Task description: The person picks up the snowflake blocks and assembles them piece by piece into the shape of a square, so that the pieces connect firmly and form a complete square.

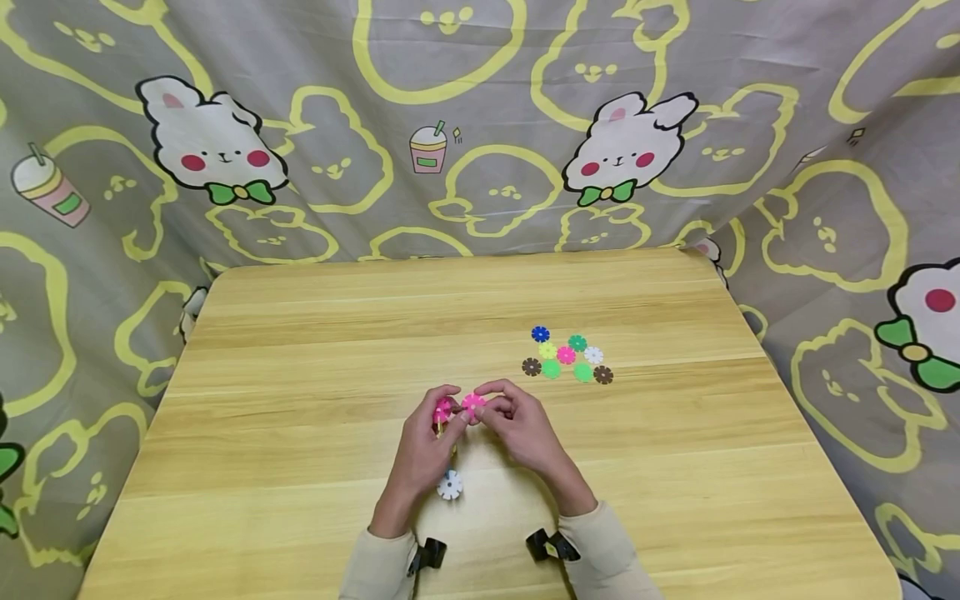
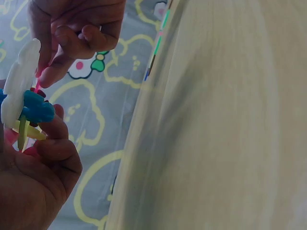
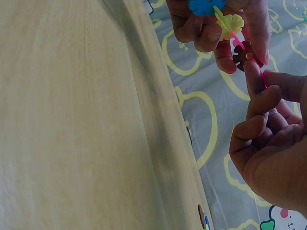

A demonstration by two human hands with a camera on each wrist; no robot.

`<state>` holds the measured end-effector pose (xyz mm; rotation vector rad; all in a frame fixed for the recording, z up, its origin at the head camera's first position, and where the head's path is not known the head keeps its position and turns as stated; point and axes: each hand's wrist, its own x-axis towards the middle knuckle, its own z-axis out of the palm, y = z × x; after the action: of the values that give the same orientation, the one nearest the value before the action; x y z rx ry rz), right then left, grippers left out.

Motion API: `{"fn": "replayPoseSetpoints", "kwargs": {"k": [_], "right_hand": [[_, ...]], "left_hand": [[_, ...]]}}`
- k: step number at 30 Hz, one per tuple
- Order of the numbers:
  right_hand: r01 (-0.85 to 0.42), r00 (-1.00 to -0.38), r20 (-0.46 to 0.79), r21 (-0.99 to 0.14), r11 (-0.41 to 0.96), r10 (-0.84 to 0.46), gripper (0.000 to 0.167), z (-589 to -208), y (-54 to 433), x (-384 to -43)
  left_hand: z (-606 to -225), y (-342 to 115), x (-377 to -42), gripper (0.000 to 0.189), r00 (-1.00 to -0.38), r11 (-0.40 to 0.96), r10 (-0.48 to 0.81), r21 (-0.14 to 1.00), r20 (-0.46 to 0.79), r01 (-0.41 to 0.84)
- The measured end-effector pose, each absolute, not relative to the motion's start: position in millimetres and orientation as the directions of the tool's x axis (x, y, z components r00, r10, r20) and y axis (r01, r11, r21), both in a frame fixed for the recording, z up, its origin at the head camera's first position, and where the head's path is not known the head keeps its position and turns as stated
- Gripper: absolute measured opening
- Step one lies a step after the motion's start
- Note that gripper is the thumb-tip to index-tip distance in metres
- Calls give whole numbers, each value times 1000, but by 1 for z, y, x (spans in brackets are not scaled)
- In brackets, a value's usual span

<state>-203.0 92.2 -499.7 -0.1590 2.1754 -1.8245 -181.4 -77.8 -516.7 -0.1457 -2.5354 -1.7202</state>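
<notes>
Over the wood-grain table [image 1: 262, 467], the left hand [image 1: 422, 446] grips a linked chain of multicoloured slotted plastic discs [image 1: 450, 485] while the right hand [image 1: 531, 427] pinches a bright-pink slotted plastic disc [image 1: 473, 405] at its end; square, gentle pressure should suit the slots (the chain's lower part hangs free). Loose coloured discs [image 1: 566, 355] lie beyond, apparently obstructing nothing.

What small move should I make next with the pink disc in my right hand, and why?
I'd probably press the pink disc gently toward the brown disc. Your right hand pinches it and its edge appears to meet the brown one, but how deep it sits is hidden. Your left hand already holds the linked discs, so it could steady them.
</notes>
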Motion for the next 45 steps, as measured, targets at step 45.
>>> {"fn": "replayPoseSetpoints", "kwargs": {"k": [45], "right_hand": [[104, -994, -75, -821, 562, 75, 25, -510, 163, -231]], "left_hand": [[-523, -79, -183, 12, -995, 348, -10, 933, 104, 94]]}}
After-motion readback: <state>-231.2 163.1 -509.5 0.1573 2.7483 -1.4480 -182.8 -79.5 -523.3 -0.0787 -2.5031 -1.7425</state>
